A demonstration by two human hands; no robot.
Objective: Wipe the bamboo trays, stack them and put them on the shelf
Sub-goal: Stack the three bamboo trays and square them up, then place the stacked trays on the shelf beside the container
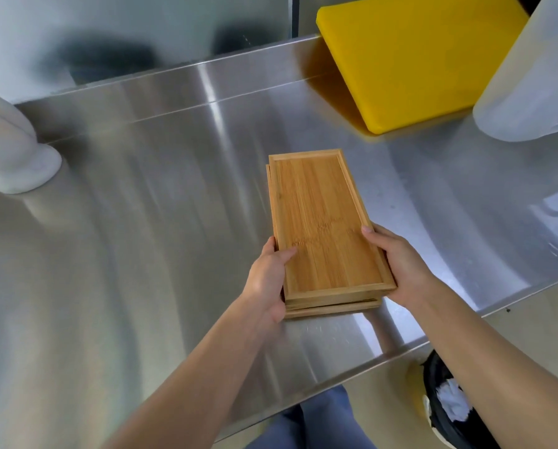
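A stack of rectangular bamboo trays [320, 215] is held over the steel table [141, 222], long side pointing away from me. The top tray faces up and its inside is bare; the edges of lower trays show at the near end and left side. My left hand [268, 280] grips the stack's near left side, thumb on the top tray's floor. My right hand [397, 264] grips the near right side, thumb on the rim. Whether the stack rests on the table or hovers just above it is unclear.
A yellow cutting board [410, 59] leans at the back right, beside a translucent white container [537, 76]. A white object [11, 147] stands at the left edge. Below the table's front edge to the right is a bin with a black liner [446, 403].
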